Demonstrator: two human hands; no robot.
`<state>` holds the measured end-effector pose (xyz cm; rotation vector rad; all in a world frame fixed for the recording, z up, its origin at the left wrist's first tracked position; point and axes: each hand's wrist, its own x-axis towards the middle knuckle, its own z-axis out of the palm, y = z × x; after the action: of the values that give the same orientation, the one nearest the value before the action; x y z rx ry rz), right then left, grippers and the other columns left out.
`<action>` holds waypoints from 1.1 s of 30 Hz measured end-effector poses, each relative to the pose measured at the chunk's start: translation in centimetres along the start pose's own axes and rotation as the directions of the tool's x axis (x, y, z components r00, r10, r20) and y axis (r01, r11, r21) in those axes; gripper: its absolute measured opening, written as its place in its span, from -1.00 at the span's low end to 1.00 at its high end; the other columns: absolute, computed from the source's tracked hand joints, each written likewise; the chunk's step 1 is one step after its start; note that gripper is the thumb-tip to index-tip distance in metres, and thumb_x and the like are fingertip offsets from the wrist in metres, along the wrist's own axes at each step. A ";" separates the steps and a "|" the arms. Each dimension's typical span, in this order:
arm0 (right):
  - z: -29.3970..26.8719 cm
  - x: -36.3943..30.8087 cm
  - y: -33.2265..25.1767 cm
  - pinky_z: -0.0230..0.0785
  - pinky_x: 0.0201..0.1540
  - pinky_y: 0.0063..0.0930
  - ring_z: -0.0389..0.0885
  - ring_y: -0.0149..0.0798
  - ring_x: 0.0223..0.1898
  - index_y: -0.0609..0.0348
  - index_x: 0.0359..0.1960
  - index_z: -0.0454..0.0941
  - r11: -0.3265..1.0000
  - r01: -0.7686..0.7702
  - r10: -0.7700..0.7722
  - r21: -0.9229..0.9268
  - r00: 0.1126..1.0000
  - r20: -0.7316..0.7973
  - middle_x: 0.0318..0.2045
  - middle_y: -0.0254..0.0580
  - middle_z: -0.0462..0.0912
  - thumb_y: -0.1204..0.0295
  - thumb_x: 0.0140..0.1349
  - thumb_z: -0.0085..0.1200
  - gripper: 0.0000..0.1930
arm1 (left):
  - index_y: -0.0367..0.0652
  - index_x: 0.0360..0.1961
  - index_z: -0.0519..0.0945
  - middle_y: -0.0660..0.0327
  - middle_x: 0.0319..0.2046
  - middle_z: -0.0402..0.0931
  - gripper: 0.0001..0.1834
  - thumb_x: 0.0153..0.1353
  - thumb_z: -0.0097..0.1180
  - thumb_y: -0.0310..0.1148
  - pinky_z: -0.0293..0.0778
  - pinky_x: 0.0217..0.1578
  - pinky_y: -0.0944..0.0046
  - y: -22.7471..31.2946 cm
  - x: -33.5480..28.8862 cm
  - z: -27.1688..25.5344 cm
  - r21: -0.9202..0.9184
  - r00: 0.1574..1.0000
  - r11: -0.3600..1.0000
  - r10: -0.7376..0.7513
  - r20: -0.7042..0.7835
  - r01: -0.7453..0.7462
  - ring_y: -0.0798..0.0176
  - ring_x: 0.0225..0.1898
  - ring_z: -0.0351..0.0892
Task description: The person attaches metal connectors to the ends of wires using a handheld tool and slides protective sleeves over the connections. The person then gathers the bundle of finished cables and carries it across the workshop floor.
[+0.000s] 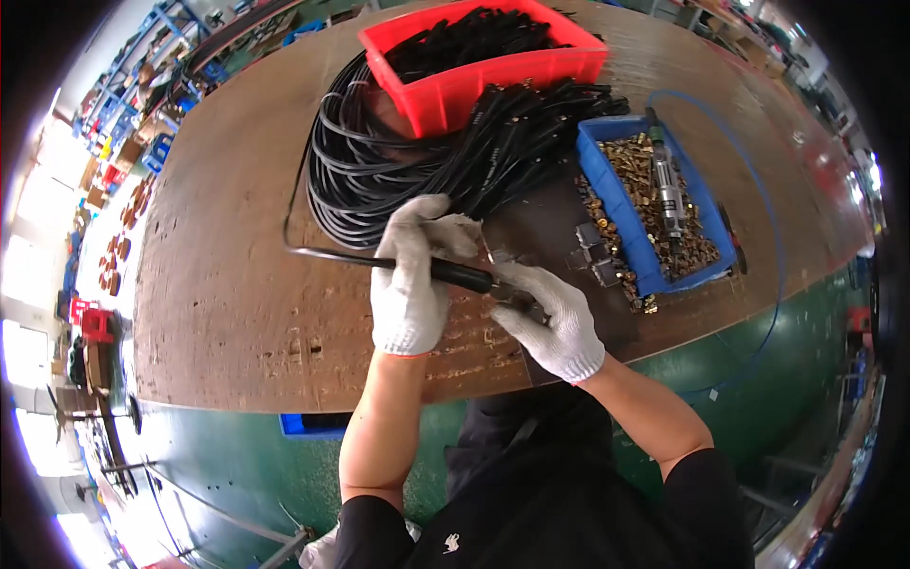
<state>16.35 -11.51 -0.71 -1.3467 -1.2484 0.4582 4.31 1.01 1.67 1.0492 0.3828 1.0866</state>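
Both my hands wear white knit gloves and meet over the near part of the table. My left hand is closed around a black cable, just behind the thicker black sleeve at its end. My right hand is closed at the tip of that sleeve, pinching a small greyish metal piece whose shape the fingers partly hide. From my left hand the cable runs left, bends sharply and rises toward a coiled bundle of black cables. Several sleeved cable ends lie to the right of the coils.
A red bin of black parts stands at the back. At right, a blue tray holds brass fittings, with a power screwdriver on top and a blue hose beyond. Metal blocks and loose fittings lie beside the tray on the brown table.
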 end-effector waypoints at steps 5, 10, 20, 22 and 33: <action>-3.5 -2.1 2.4 0.61 -0.23 -0.35 0.75 -0.09 -0.35 0.15 -0.02 0.72 0.983 0.054 -0.054 -0.176 0.999 0.007 -0.21 -0.09 0.77 0.51 0.23 0.36 -0.72 | -0.10 -0.03 0.55 0.48 -0.68 0.02 -0.46 0.62 -0.21 0.17 0.14 -0.53 0.29 -0.3 2.3 -1.1 -0.322 0.988 0.934 -0.155 0.017 0.153 0.45 -0.64 0.01; -3.7 -2.2 3.2 0.59 -0.23 -0.20 0.73 0.01 -0.28 0.06 -0.13 0.71 0.946 0.034 -0.006 -0.323 0.996 0.088 -0.28 -0.14 0.75 0.39 0.24 0.32 -0.81 | -0.21 -0.37 0.59 0.39 -0.76 0.04 -0.33 0.63 -0.23 0.15 0.13 -0.65 0.29 -4.2 6.5 2.5 0.064 0.963 0.982 -0.186 0.196 0.177 0.40 -0.72 0.03; -4.5 -2.8 2.9 0.57 -0.16 -0.10 0.72 0.02 -0.26 0.01 -0.18 0.71 0.951 0.041 -0.022 -0.306 0.997 0.068 -0.32 -0.20 0.72 0.26 0.25 0.30 -0.82 | -0.18 -0.54 0.50 0.39 -0.79 0.15 -0.37 0.59 -0.08 0.07 0.11 -0.74 0.33 -9.1 9.2 3.9 0.475 0.905 0.858 -0.345 0.248 0.197 0.45 -0.79 0.15; -4.4 -3.2 3.3 0.56 -0.15 -0.10 0.72 0.03 -0.24 -0.01 -0.19 0.71 0.959 0.057 -0.030 -0.278 0.994 0.101 -0.31 -0.19 0.72 0.23 0.26 0.29 -0.81 | -0.16 -0.52 0.45 0.41 -0.78 0.11 -0.39 0.61 -0.12 0.06 0.11 -0.74 0.34 -8.1 9.7 4.7 0.295 0.919 0.953 -0.181 0.350 0.076 0.44 -0.80 0.12; -4.5 -1.5 1.2 0.62 -0.06 -0.26 0.79 -0.14 -0.17 0.13 0.18 0.51 0.928 -0.334 0.368 0.166 0.895 -0.253 -0.15 -0.05 0.75 0.21 0.29 0.39 -0.49 | -0.03 -0.40 0.52 0.42 -0.66 -0.04 -0.44 0.53 -0.04 0.22 0.21 -0.39 0.32 -4.7 4.2 7.3 -0.509 0.947 0.807 -0.316 0.058 0.300 0.35 -0.60 -0.02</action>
<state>20.14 -14.54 -1.28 -1.4830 -0.7325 0.5619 13.93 0.64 2.23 0.4707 0.2526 0.8408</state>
